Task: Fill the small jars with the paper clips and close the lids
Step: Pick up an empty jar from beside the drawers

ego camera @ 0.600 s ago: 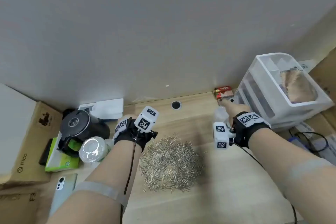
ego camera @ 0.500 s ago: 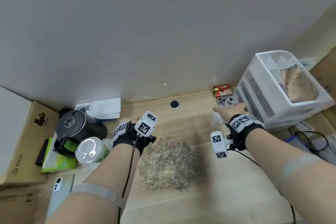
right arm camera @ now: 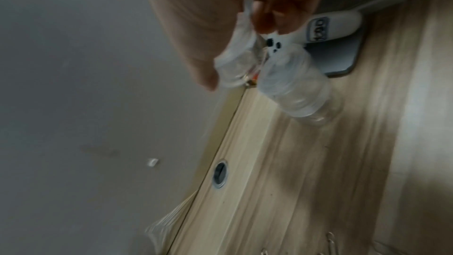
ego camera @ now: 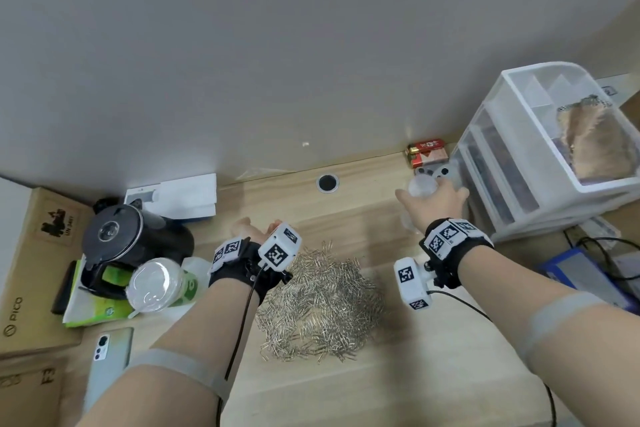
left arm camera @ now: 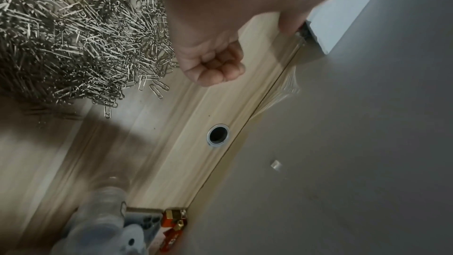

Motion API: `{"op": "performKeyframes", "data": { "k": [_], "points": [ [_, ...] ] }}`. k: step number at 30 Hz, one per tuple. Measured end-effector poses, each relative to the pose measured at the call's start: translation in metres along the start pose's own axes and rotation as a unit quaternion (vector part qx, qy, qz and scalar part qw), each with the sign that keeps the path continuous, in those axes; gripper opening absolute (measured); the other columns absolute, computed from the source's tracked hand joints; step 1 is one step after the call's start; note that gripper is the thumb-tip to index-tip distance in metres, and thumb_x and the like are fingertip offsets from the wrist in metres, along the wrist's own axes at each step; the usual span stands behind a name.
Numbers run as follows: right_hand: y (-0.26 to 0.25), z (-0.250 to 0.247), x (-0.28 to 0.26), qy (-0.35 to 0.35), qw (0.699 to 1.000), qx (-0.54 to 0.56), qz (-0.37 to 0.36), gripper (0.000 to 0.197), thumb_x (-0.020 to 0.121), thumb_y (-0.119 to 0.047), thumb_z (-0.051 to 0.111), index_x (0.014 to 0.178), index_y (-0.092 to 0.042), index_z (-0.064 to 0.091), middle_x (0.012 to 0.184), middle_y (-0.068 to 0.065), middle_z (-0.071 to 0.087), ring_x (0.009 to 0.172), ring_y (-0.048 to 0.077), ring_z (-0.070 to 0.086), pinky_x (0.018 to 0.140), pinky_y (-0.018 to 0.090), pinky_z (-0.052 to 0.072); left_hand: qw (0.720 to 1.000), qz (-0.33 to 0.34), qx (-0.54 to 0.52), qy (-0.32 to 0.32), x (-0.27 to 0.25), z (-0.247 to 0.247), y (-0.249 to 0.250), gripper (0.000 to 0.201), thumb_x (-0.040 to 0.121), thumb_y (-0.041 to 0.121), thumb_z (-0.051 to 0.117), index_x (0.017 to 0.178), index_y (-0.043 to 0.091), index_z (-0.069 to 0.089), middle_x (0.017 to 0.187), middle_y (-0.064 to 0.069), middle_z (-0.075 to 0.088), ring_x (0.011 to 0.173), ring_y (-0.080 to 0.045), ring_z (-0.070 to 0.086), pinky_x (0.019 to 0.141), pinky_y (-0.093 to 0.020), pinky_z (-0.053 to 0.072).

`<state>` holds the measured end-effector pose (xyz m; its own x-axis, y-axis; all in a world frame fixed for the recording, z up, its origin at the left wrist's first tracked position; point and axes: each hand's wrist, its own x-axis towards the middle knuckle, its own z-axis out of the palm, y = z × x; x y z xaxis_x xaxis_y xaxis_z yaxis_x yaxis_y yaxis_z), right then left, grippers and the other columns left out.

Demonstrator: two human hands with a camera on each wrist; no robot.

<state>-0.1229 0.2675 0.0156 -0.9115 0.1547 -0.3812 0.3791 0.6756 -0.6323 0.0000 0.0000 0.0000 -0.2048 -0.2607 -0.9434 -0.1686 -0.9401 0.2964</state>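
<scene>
A heap of silver paper clips (ego camera: 318, 302) lies mid-table, also seen in the left wrist view (left arm camera: 73, 36). My left hand (ego camera: 256, 229) hovers at the heap's far left edge, its fingers (left arm camera: 215, 67) curled into a fist with nothing showing in it. Near the back right, my right hand (ego camera: 433, 198) grips a small clear jar (ego camera: 420, 187). The blurred right wrist view shows clear plastic (right arm camera: 235, 65) between thumb and fingers and a second clear jar (right arm camera: 294, 88) right beside it. Whether that one is held is unclear.
A white drawer unit (ego camera: 536, 156) stands just right of my right hand, with a red box (ego camera: 427, 152) and a game controller (ego camera: 440, 172) behind it. A black kettle (ego camera: 121, 236), lidded cup (ego camera: 156, 284), phone (ego camera: 107, 360) and cardboard box (ego camera: 31, 270) crowd the left.
My right hand has turned and closed round the clear jar by the drawer unit, lifting it a little. The left hand has stayed at the heap's edge.
</scene>
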Motion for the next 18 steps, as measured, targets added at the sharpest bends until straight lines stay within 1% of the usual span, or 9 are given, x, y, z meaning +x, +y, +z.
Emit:
{"op": "performKeyframes", "data": {
  "k": [1, 2, 3, 6, 8, 10, 12, 15, 18],
  "points": [
    [-0.003, 0.002, 0.0, -0.003, 0.999, 0.022, -0.044, 0.082, 0.067, -0.053, 0.075, 0.133, -0.014, 0.045, 0.133, 0.01, 0.043, 0.096, 0.027, 0.058, 0.084, 0.036, 0.046, 1.0, -0.025, 0.0, 0.0, 0.0, 0.003, -0.003, 0.049, 0.084, 0.049, 0.057, 0.117, 0.015, 0.05, 0.077, 0.0, 0.052, 0.047, -0.022, 0.057, 0.052, -0.031, 0.05],
    [-0.008, 0.003, -0.003, -0.02, 0.996, 0.038, -0.083, 0.085, 0.066, -0.057, 0.075, 0.132, -0.014, 0.047, 0.133, 0.009, 0.048, 0.108, 0.025, 0.056, 0.092, 0.037, 0.046, 0.998, -0.049, 0.026, -0.027, 0.001, 0.005, -0.005, 0.05, 0.083, 0.047, 0.061, 0.118, 0.013, 0.048, 0.08, 0.001, 0.052, 0.054, -0.02, 0.055, 0.052, -0.031, 0.051],
    [-0.014, 0.005, -0.006, -0.046, 0.991, 0.053, -0.117, 0.085, 0.064, -0.058, 0.076, 0.131, -0.013, 0.049, 0.13, 0.006, 0.052, 0.113, 0.022, 0.054, 0.097, 0.037, 0.044, 0.994, -0.068, 0.055, -0.061, -0.004, 0.01, -0.007, 0.052, 0.084, 0.044, 0.063, 0.119, 0.009, 0.048, 0.086, -0.002, 0.054, 0.06, -0.021, 0.056, 0.054, -0.031, 0.052],
    [-0.035, 0.011, -0.025, -0.163, 0.97, 0.068, -0.164, 0.082, 0.067, -0.049, 0.083, 0.132, -0.012, 0.049, 0.122, -0.003, 0.053, 0.112, 0.014, 0.052, 0.097, 0.029, 0.042, 0.962, -0.109, 0.201, -0.149, -0.023, 0.031, -0.014, 0.064, 0.086, 0.05, 0.064, 0.124, 0.001, 0.047, 0.107, -0.018, 0.06, 0.078, -0.03, 0.06, 0.07, -0.038, 0.05],
    [-0.041, 0.021, -0.033, -0.236, 0.952, 0.043, -0.188, 0.085, 0.066, -0.047, 0.085, 0.134, -0.012, 0.048, 0.125, -0.002, 0.054, 0.111, 0.014, 0.054, 0.097, 0.031, 0.045, 0.933, -0.112, 0.276, -0.205, -0.036, 0.043, -0.017, 0.071, 0.082, 0.053, 0.066, 0.126, 0.0, 0.05, 0.111, -0.021, 0.061, 0.083, -0.033, 0.061, 0.072, -0.038, 0.05],
    [-0.042, 0.031, -0.037, -0.273, 0.94, 0.032, -0.202, 0.083, 0.062, -0.048, 0.087, 0.13, -0.016, 0.05, 0.121, -0.003, 0.057, 0.106, 0.015, 0.058, 0.096, 0.035, 0.049, 0.91, -0.097, 0.319, -0.245, -0.041, 0.048, -0.021, 0.064, 0.08, 0.049, 0.07, 0.12, 0.001, 0.054, 0.099, -0.017, 0.062, 0.079, -0.029, 0.057, 0.069, -0.034, 0.05],
    [-0.04, 0.039, -0.039, -0.276, 0.938, 0.039, -0.204, 0.072, 0.06, -0.047, 0.088, 0.119, -0.021, 0.054, 0.111, -0.005, 0.058, 0.1, 0.013, 0.059, 0.091, 0.034, 0.05, 0.893, -0.093, 0.347, -0.271, -0.037, 0.047, -0.024, 0.054, 0.077, 0.043, 0.076, 0.111, 0.006, 0.055, 0.081, -0.011, 0.059, 0.071, -0.023, 0.051, 0.061, -0.03, 0.048],
    [-0.033, 0.047, -0.045, -0.282, 0.938, 0.057, -0.191, 0.062, 0.062, -0.052, 0.084, 0.108, -0.02, 0.058, 0.101, -0.004, 0.061, 0.088, 0.011, 0.06, 0.083, 0.032, 0.052, 0.882, -0.091, 0.362, -0.288, -0.033, 0.041, -0.027, 0.042, 0.082, 0.04, 0.074, 0.103, 0.008, 0.058, 0.076, -0.007, 0.055, 0.063, -0.017, 0.047, 0.055, -0.025, 0.047],
    [-0.022, 0.052, -0.051, -0.308, 0.933, 0.049, -0.178, 0.079, 0.055, -0.072, 0.074, 0.112, -0.02, 0.059, 0.102, -0.002, 0.064, 0.091, 0.014, 0.065, 0.086, 0.038, 0.056, 0.879, -0.095, 0.371, -0.282, -0.032, 0.032, -0.033, 0.034, 0.092, 0.042, 0.061, 0.1, 0.008, 0.062, 0.072, -0.006, 0.059, 0.057, -0.015, 0.05, 0.054, -0.024, 0.048]
  ]
}}
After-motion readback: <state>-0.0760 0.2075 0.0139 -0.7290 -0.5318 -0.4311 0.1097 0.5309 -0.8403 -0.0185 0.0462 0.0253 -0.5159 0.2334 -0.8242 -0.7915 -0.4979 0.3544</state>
